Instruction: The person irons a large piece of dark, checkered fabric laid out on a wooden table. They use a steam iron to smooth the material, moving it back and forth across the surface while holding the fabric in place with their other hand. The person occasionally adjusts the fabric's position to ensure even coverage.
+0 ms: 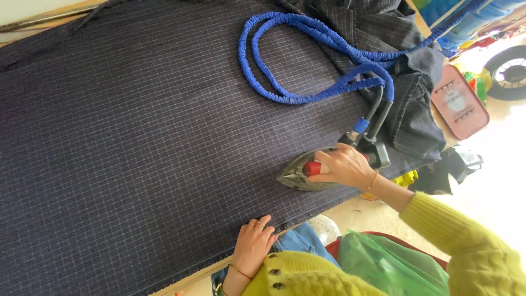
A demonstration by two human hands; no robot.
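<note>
A large dark checked cloth (137, 142) lies spread flat over a table. My right hand (342, 165) grips the red handle of a steam iron (300, 172), whose metal sole rests on the cloth near its front edge. My left hand (253, 244) lies flat on the cloth's near edge, fingers together, holding it down. A blue ribbed hose (285, 55) loops over the cloth from the back of the iron.
A bunched dark garment (405, 82) lies at the right end of the table. Beyond it on the floor are a reddish tray (459, 101), a wheel (509, 68) and bright toys. A green plastic bag (389, 266) sits by my lap.
</note>
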